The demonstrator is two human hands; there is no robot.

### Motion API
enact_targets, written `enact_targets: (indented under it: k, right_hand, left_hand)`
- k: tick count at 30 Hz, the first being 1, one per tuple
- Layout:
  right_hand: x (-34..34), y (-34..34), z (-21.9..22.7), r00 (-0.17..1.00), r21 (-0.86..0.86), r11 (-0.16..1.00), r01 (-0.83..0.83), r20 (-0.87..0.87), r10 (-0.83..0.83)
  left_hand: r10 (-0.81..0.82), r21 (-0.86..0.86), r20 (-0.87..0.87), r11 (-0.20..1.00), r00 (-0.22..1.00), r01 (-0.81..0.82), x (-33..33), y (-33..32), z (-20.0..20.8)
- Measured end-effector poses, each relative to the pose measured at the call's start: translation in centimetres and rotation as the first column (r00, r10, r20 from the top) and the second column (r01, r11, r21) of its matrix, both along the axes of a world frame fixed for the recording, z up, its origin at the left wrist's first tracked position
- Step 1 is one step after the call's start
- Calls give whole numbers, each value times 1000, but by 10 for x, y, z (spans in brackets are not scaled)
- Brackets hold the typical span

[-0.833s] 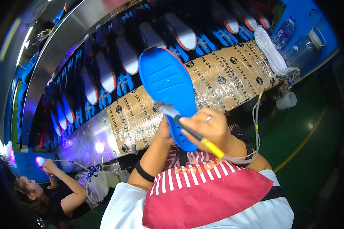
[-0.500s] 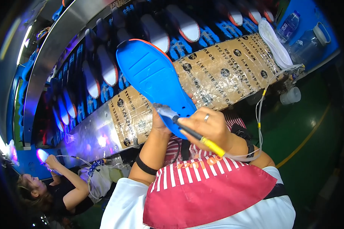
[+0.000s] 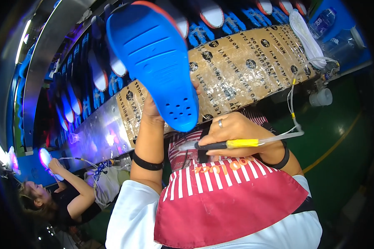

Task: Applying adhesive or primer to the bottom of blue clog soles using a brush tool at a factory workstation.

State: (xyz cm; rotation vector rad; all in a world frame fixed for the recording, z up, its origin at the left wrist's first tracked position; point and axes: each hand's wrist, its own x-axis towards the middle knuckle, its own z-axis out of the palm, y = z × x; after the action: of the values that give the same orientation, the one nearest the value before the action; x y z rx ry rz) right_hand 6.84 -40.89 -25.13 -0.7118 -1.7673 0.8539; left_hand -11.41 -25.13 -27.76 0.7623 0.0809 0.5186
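Note:
A blue shoe sole [image 3: 158, 62] with an orange edge is lifted up in front of me, its grooved face toward me and several small holes at the heel. My left hand [image 3: 151, 108] grips it from behind near the heel; most of the fingers are hidden by the sole. Closed around a brush [image 3: 242, 143] with a black and yellow handle, my right hand [image 3: 232, 129] is below and right of the sole. The greyish bristles point left over my apron, apart from the sole. A clear tube runs from the handle's end.
Brown printed cardboard [image 3: 237, 70] covers the bench edge. Beyond it a rack holds shoe uppers [image 3: 212, 15] and blue soles [image 3: 233, 23]. A white sole [image 3: 305, 37], bottles [image 3: 323, 21] and a hanging plastic cup [image 3: 321, 97] are at right. A co-worker [image 3: 70, 195] sits at lower left.
The sole has moved up and to the left, now showing its whole heel. My right hand has drawn the brush off the sole, down and to the right.

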Motion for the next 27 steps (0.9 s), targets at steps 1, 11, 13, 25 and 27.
enact_targets:
  k: [1,11,13,25,27]
  right_hand:
    - [1,-1,3,1000,9,1000,-2,-29,2]
    - [-3,3,-1,988,71,993,92,118,-100]
    - [-4,6,6,978,79,978,191,68,-197]
    - [-11,7,-4,938,157,962,223,234,-256]
    - [-12,6,-10,943,141,972,189,251,-220]
  left_hand:
    - [-41,28,-78,999,996,44,-1,2,3]
    - [-95,156,-648,955,755,254,0,21,32]
    - [-134,131,-709,940,692,316,8,23,37]
    - [-76,179,-958,596,277,783,34,28,58]
    - [-91,160,-963,569,255,806,35,31,60]
